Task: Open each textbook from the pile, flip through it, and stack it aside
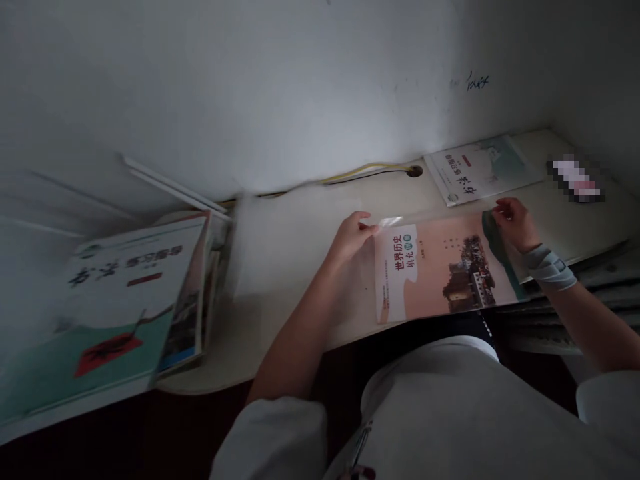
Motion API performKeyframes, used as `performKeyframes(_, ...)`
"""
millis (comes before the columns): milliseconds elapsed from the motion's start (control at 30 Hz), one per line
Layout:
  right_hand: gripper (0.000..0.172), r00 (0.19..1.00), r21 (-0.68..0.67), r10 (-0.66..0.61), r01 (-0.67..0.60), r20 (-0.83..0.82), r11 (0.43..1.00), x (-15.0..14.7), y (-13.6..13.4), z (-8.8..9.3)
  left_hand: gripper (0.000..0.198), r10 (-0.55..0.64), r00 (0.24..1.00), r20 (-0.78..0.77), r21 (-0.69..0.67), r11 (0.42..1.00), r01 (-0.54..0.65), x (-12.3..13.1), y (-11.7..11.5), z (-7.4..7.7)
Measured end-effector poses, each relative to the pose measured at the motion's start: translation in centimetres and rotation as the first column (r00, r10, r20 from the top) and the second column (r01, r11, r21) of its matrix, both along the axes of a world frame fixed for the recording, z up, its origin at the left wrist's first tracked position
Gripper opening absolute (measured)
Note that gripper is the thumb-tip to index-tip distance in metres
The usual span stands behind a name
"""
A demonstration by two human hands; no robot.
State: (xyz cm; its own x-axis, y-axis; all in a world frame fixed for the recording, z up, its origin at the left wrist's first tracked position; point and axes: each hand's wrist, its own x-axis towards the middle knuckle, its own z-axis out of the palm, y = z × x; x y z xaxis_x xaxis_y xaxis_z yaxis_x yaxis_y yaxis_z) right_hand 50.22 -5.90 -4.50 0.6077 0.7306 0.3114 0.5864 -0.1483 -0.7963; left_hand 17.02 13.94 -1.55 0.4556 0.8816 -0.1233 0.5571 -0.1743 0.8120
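Pink booklet (430, 280): lies on the person's side of the cable hole (415, 171), its near edge reaching the front of the pale desk (240, 333), perhaps past it.
Left hand (354, 235): pinches the booklet's far left corner between thumb and fingers, left of the cable hole and nearer the person.
Right hand (518, 225): curls its fingers at the far right corner, right of the cable hole; whether they clasp paper or film, one cannot tell.
Weight and stiffness: light and thin by the look of it, likely to bow if lifted from one corner.
Surface: probably slick (what looks like clear film (391, 222) glints along the far edge), with corners apt to crease.
Best hold: a side edge in each hand, thumbs above and fingers beneath, about midway down, should keep it flat.
Around the cable hole: a yellow cable (367, 166) enters from the left; a white-and-green booklet (483, 170) lies just right; a stack of books (125, 293) sits well to the left.
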Motion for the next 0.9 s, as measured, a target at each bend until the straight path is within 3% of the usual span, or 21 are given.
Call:
performKeyframes(100,0.028,1.0,-0.015,0.021,-0.02,0.023,1.0,-0.5,-0.4,0.2,0.024,-0.006,1.0,0.027,0.018,1.0,0.005,0.2,0.1,-0.1)
performKeyframes(200,0.032,0.998,-0.002,0.04,-0.04,0.048,0.999,-1.2,-0.7,0.2,0.017,0.07,0.984,0.162,-0.037,0.997,-0.065,0.7,-0.3,0.1)
performKeyframes(367,0.039,1.0,0.052,-0.02,0.02,-0.001,0.998,-0.7,-0.3,-0.1,0.022,0.277,0.843,0.46,-0.33,0.935,-0.127,0.9,-1.4,0.9)
performKeyframes(533,0.042,0.999,0.025,-0.03,0.03,-0.028,0.999,0.4,-0.2,0.1,0.025,0.332,0.763,0.554,-0.387,0.915,-0.117,0.6,-2.2,1.7)
performKeyframes(667,0.056,0.985,0.068,0.113,-0.105,-0.128,0.992,-0.8,-0.9,1.5,0.034,0.264,0.777,0.572,-0.314,0.945,-0.09,-0.1,-2.8,2.0)
performKeyframes(833,0.035,0.987,0.149,0.096,-0.077,-0.129,0.986,-1.9,-1.4,3.3,0.047,0.062,0.91,0.41,-0.127,0.992,-0.011,-1.0,-3.3,2.5)
performKeyframes(900,0.036,0.976,0.179,0.1,-0.065,-0.196,0.982,-1.9,-1.4,3.8,0.051,-0.016,0.93,0.366,-0.022,0.999,0.027,-1.1,-3.2,2.8)
